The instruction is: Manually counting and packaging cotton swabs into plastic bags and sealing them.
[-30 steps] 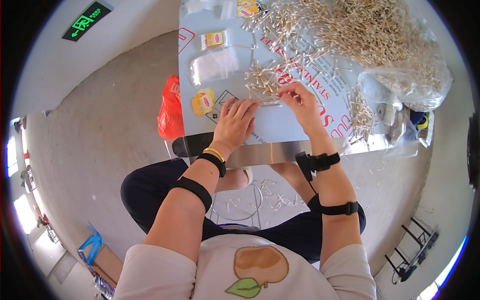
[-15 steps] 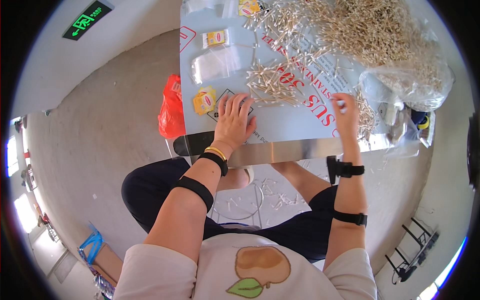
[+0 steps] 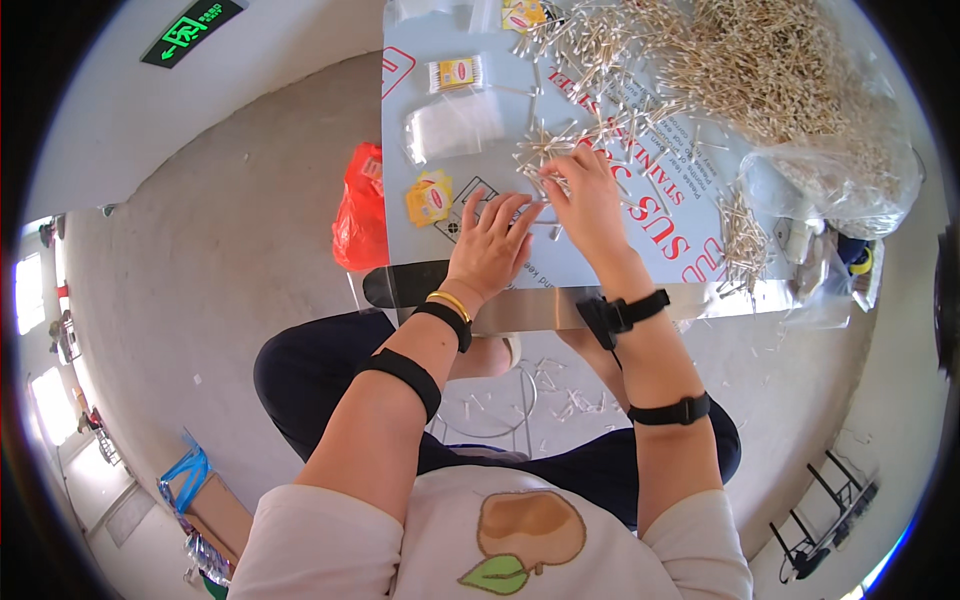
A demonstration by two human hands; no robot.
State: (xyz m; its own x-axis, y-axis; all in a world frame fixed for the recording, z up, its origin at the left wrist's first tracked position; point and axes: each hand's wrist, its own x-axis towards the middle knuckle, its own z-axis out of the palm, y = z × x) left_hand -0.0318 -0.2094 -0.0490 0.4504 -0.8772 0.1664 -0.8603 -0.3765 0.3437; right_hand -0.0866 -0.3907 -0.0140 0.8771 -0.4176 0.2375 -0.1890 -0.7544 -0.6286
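Note:
My left hand [image 3: 490, 240] lies flat on the table's near left part, its fingers spread and nothing seen in them. Beside its index fingertip are a few loose cotton swabs [image 3: 548, 224]. To the right, my right hand [image 3: 592, 203] reaches into the near small heap of cotton swabs [image 3: 535, 150], fingers bent and thumb pinched in among the sticks; the hand covers part of the heap. Just left of my left hand sits a stack of yellow printed cards [image 3: 429, 198]. Clear plastic bags [image 3: 455, 126] lie behind it, with a filled swab packet [image 3: 455, 73] farther back.
A big mound of cotton swabs [image 3: 770, 65] spills from a clear bag [image 3: 840, 180] at the far right. More swabs [image 3: 742, 240] lie near the right front edge. A red plastic bag [image 3: 358, 215] hangs at the table's left side. Fallen swabs [image 3: 575, 398] litter the floor.
My right hand has moved left from the table's right side to the near swab heap. My left hand stays flat in about the same place. The whole view has shifted slightly.

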